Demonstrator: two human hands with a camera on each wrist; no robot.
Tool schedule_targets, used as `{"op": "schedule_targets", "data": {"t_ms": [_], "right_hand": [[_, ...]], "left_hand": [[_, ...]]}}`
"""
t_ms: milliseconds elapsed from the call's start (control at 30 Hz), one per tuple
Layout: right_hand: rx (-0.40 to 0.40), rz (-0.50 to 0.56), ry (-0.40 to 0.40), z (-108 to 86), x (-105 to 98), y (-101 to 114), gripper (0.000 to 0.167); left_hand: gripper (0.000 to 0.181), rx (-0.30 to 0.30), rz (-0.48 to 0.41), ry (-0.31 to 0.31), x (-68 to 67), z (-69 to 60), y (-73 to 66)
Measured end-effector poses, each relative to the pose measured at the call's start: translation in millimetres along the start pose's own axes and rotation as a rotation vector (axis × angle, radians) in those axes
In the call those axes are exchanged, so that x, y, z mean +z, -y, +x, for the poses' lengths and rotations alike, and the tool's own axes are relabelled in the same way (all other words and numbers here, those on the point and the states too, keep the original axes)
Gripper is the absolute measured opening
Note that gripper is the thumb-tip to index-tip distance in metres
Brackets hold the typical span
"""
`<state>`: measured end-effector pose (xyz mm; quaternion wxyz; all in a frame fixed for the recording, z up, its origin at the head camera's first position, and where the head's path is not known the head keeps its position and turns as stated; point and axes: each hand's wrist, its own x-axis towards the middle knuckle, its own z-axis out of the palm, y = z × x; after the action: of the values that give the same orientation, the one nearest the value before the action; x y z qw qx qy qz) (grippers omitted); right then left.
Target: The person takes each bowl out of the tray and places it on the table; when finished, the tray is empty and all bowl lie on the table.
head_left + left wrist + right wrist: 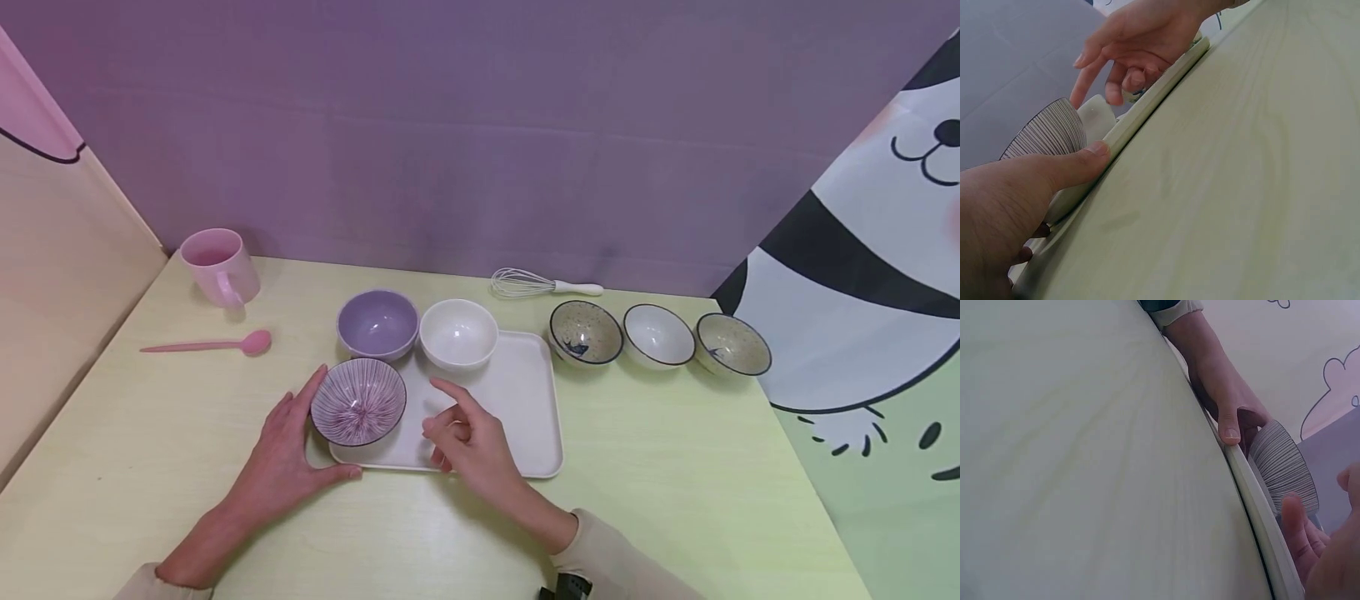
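My left hand (281,454) spans the near-left corner of a white tray (525,408). Its index finger lies beside a purple-striped bowl (358,402), and its thumb rests on the tray's near edge (1129,128). The striped bowl sits at the tray's left end. Over the middle of the tray is my right hand (476,442), holding nothing, its index finger extended and the others loosely bent. Behind the striped bowl stand a purple bowl (377,323) and a white bowl (459,335), side by side at the tray's far side.
To the right stand a speckled bowl (587,332), a dark-rimmed white bowl (658,335) and another speckled bowl (733,343) in a row. A whisk (543,285) lies near the back wall. At left are a pink mug (220,265) and a pink spoon (217,344).
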<state>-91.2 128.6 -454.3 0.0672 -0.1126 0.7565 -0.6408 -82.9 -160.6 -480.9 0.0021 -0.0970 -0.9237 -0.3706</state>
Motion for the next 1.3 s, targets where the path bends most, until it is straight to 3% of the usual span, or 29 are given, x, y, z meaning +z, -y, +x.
{"op": "schedule_targets", "data": {"t_ms": [367,700,967,1300], "right_hand": [[0.069,-0.018,0.047,14.1,16.4,2.9,0.067],[0.039,-0.049,0.035,22.1,28.4,3.0,0.062],[0.054,-0.015,0.065,24.9,33.4,1.4,0.059],[-0.006,-0.023,0.027,26.6,38.6,4.2,0.062]], "left_hand": [[0.157,0.029,-0.040,-0.031,1.3,0.7,2.8],[0.161,0.032,-0.049,-0.046,2.4,1.0,2.9],[0.160,0.038,-0.048,-0.044,2.2,1.0,2.2],[0.160,0.037,-0.050,-0.045,2.4,1.3,4.3]]}}
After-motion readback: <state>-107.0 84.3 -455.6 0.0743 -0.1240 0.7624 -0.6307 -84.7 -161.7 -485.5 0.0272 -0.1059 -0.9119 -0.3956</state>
